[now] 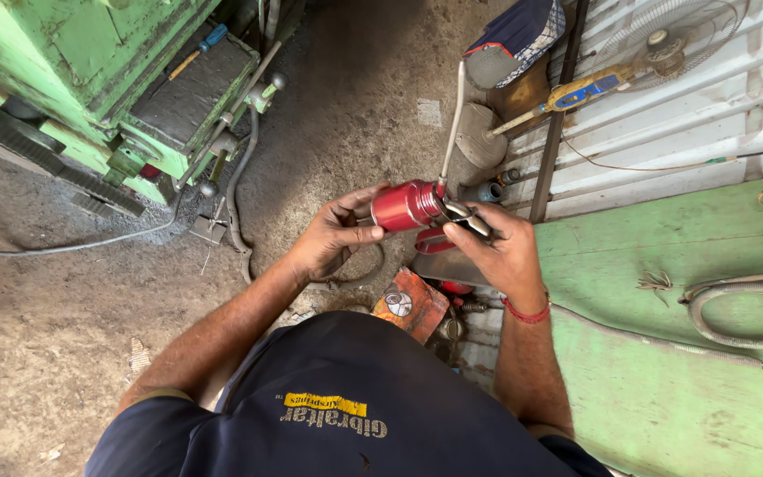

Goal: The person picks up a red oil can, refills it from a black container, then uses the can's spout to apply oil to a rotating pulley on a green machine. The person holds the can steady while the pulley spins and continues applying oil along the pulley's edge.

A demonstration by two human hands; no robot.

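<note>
I hold a red oil can (406, 206) with both hands at chest height. My left hand (333, 237) grips its round red body from the left. My right hand (498, 249) wraps the metal pump head and red trigger handle (434, 242) on the right. A long pale spout (453, 124) rises from the can's top toward the wall.
A green machine (90, 79) with levers and a hose stands at upper left on the dirt floor. A green painted surface (664, 353) with a flexible conduit (735, 296) lies at right. A fan (664, 40) and a yellow-blue tool (576, 93) lean on the corrugated wall. An orange box (412, 305) sits below my hands.
</note>
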